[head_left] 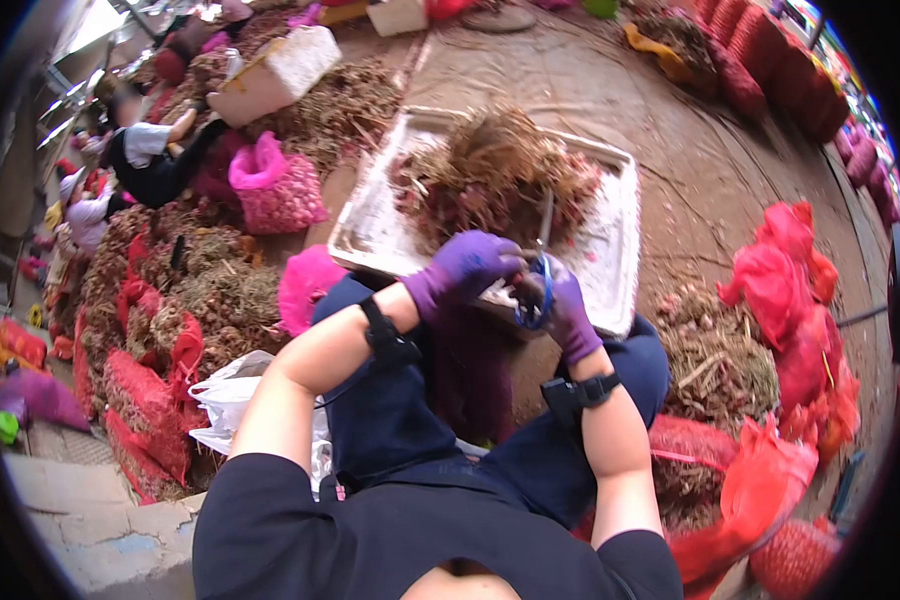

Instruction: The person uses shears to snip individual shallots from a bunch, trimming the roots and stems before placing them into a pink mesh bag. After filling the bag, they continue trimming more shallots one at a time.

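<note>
My right hand (573, 315), in a purple glove, is closed round the blue handles of the scissors (547, 285), over the near edge of the white tray (618, 230), towards its near right corner. The metal blades point away from me at the heap of dry stalks (480, 160), which lies across the middle of the tray and up to its far edge, with reddish bulbs showing among the stems. My left hand (470, 265), gloved too, reaches in from the side with its fingers drawn together beside the handles. A small brownish piece (526, 288) shows between my hands, but I can't tell whether I'm pinching it or what it is.

The scissors look stiff and fairly light to me; the loops are the place to hold them, with my left fingertips kept clear of the blades. The stalks I judge to be light, dry and brittle, likely to snap or shed if I squeeze or tug hard, and apt to tangle with their neighbours. The bulbs should be firm, though their papery skin may slide under a glove. I'd take a stem close above its bulb, where it seems sturdiest, rather than by the wispy end.
</note>
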Available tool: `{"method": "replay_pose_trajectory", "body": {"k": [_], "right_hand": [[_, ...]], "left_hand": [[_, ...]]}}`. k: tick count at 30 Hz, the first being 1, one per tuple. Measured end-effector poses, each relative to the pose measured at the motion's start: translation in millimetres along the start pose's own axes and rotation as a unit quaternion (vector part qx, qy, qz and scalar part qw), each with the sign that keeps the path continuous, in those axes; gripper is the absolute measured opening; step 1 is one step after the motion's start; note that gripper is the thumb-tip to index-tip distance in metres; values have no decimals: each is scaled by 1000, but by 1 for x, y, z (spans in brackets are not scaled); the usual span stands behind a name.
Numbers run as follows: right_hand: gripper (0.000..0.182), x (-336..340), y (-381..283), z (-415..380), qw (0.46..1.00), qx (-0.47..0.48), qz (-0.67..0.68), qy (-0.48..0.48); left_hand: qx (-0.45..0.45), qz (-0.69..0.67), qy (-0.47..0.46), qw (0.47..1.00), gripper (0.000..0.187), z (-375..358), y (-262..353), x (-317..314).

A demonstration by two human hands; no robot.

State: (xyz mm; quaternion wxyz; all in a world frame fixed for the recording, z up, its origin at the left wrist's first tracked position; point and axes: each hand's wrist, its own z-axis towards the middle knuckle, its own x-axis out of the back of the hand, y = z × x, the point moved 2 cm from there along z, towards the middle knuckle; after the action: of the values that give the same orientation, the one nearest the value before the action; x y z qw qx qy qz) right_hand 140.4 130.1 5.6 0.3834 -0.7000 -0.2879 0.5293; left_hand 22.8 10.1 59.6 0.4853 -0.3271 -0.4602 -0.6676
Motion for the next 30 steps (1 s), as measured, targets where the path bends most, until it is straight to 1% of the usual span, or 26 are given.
{"method": "replay_pose_trajectory", "body": {"k": [1,3,4,5,7,9,11,12,14,15,16,17,18,19,21,23,25,26,27,28,29,30], "right_hand": [[36,-6,-4,-2,1000,0,-29,2],[38,-11,-8,-8,997,-26,-66,12],[40,-4,1,-4,999,-29,-29,-3],[40,-7,1,-6,999,-26,-32,-11],[36,-9,-3,-9,996,-23,-77,34],[38,-11,-4,-8,993,-34,-102,41],[43,-9,-2,-7,992,-25,-93,79],[43,-9,-3,-7,992,-25,-94,78],[46,-9,-6,-6,986,-12,-147,71],[46,-9,-4,-4,986,-13,-149,70],[46,-7,0,-1,989,8,-126,83],[46,-4,5,1,990,28,-102,98],[47,6,8,2,993,34,-77,87],[47,4,6,5,990,55,-48,120],[46,7,-4,3,984,102,-44,138],[47,9,-9,2,979,111,-33,168],[47,15,-6,4,979,121,6,162],[47,10,-11,2,980,105,40,167],[48,8,-12,2,978,117,34,167],[48,9,-12,3,979,118,22,166],[47,7,-12,3,980,117,10,163],[47,3,-12,2,978,128,10,162]], "left_hand": [[-34,48,-2,998,7,-2,-1,-1],[-44,81,-22,995,4,-4,2,1],[-42,85,-28,995,5,-6,3,0],[-39,93,-26,995,8,-6,3,-2],[-15,135,-38,990,10,-6,7,-7],[-18,155,-21,988,12,-7,9,-12],[-7,163,-31,986,14,-6,7,-20],[3,153,-15,988,14,-5,6,-23],[15,156,1,988,13,1,8,-23],[27,158,16,987,11,4,10,-23],[79,133,-24,988,15,7,8,-22],[80,131,-24,988,15,7,2,-22],[125,77,62,987,18,7,-9,-20],[167,19,145,975,23,8,-21,-19],[339,-15,92,936,38,4,-59,-13],[220,-14,194,956,49,-11,-74,-37],[269,-182,118,939,62,-5,-42,-23],[209,-140,142,957,56,-5,-37,-25],[204,-142,139,959,56,-5,-34,-26],[271,-319,96,903,50,-6,-31,-29],[331,-482,50,810,45,-5,-21,-27],[343,-479,27,808,38,-1,-7,-22]]}}
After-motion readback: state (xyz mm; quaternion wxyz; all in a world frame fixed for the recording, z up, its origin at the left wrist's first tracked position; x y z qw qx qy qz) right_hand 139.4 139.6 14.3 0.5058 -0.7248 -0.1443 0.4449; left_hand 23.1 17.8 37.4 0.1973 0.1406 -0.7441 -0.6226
